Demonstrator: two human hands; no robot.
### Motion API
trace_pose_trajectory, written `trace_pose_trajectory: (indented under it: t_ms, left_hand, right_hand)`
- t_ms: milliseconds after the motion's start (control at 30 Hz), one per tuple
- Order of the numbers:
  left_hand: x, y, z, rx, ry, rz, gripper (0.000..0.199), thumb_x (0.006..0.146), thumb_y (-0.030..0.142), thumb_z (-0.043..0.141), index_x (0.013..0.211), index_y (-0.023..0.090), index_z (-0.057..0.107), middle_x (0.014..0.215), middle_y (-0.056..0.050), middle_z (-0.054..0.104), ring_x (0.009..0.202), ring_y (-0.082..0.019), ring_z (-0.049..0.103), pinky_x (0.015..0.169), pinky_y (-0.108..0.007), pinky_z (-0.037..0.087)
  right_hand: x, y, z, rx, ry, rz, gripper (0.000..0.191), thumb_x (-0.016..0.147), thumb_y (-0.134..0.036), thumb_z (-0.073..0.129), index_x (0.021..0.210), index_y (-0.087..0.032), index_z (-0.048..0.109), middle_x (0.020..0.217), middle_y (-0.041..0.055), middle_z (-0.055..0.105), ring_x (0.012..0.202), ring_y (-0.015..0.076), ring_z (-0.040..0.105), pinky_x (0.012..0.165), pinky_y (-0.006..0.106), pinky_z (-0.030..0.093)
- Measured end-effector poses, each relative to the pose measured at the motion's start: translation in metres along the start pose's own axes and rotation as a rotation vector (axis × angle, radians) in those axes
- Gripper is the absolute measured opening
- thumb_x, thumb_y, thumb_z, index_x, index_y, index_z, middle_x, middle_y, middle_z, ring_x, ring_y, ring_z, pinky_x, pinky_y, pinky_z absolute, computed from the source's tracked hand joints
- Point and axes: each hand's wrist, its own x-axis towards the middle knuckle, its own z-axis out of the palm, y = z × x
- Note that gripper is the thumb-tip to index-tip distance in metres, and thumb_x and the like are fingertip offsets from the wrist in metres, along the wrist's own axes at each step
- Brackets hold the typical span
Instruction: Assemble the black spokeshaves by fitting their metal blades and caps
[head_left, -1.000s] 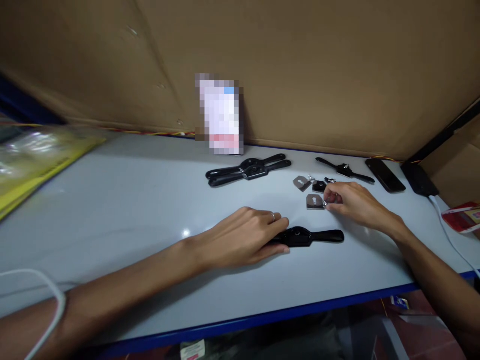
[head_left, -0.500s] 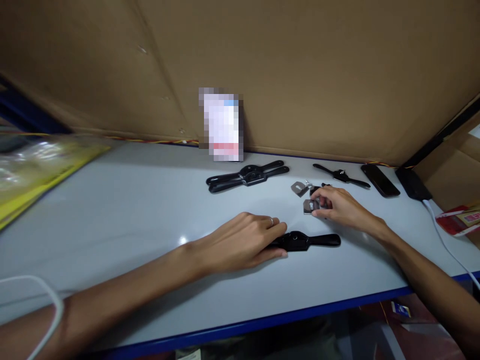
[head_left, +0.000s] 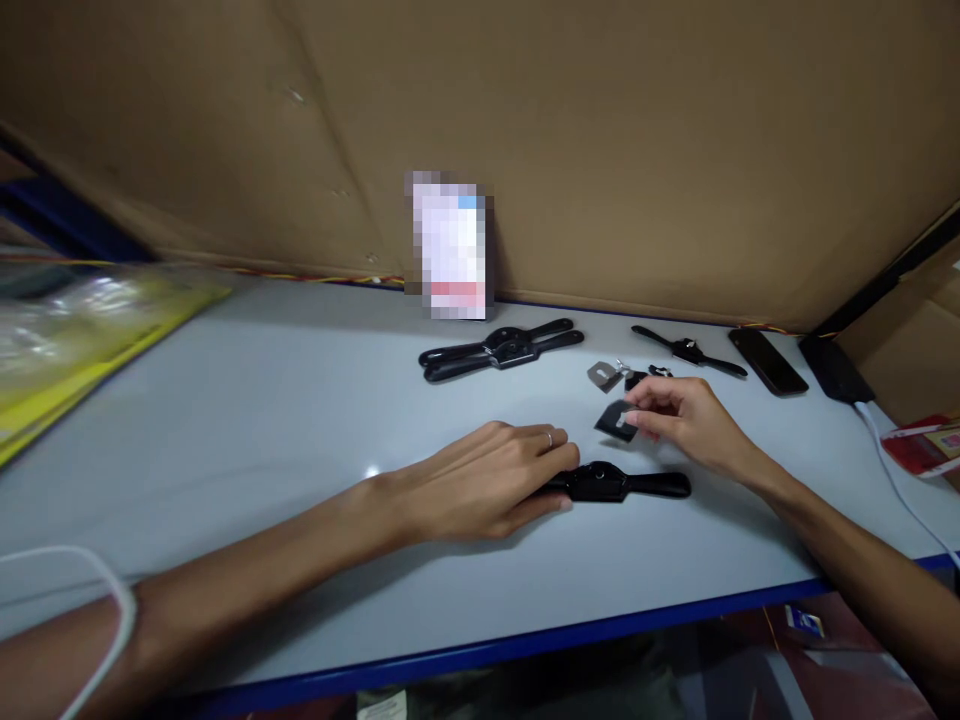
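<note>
A black spokeshave body (head_left: 604,484) lies on the table, its right handle pointing away from me. My left hand (head_left: 491,482) is closed around its left handle, which the fingers hide. Between thumb and fingertips my right hand (head_left: 694,425) pinches a flat metal spokeshave blade (head_left: 613,421) with a slot, tilted just above the tabletop. Behind that hand lie another slotted blade (head_left: 602,376) and several small dark parts (head_left: 636,380), partly covered by the fingers.
Two more spokeshave bodies (head_left: 514,350) lie together further back. A smaller spokeshave (head_left: 688,350) rests near a phone (head_left: 767,362) and a black box with a white cable (head_left: 834,368). Clear plastic packaging (head_left: 90,325) is at left. Cardboard (head_left: 600,150) walls the table's back.
My right hand has lifted the blade off the table and tilted it, drawing slightly toward me. My left hand keeps its hold on the spokeshave body.
</note>
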Motion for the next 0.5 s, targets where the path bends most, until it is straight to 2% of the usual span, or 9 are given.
trace_pose_trajectory:
  t_ms: [200,500]
  left_hand:
    - [-0.001,-0.003,0.005,0.106,0.062,0.049,0.017,0.104,0.029,0.043,0.102,0.017,0.056,0.093,-0.003,0.061,0.070,-0.015,0.057,0.056,-0.030,0.040]
    - [-0.002,-0.004,0.009,0.169,0.116,0.089,0.025,0.106,0.028,0.036,0.096,0.016,0.056,0.088,-0.003,0.062,0.067,-0.013,0.055,0.055,-0.028,0.038]
  right_hand:
    - [-0.009,-0.011,0.012,0.016,-0.054,-0.025,0.010,0.085,-0.027,0.063,0.082,-0.018,0.067,0.066,-0.0030,0.062,0.058,0.0103,0.056,0.059,0.026,0.044]
    - [-0.010,-0.010,0.014,-0.033,-0.056,-0.074,0.010,0.085,-0.024,0.063,0.085,-0.018,0.072,0.069,-0.0026,0.066,0.059,0.0101,0.056,0.061,0.026,0.043]
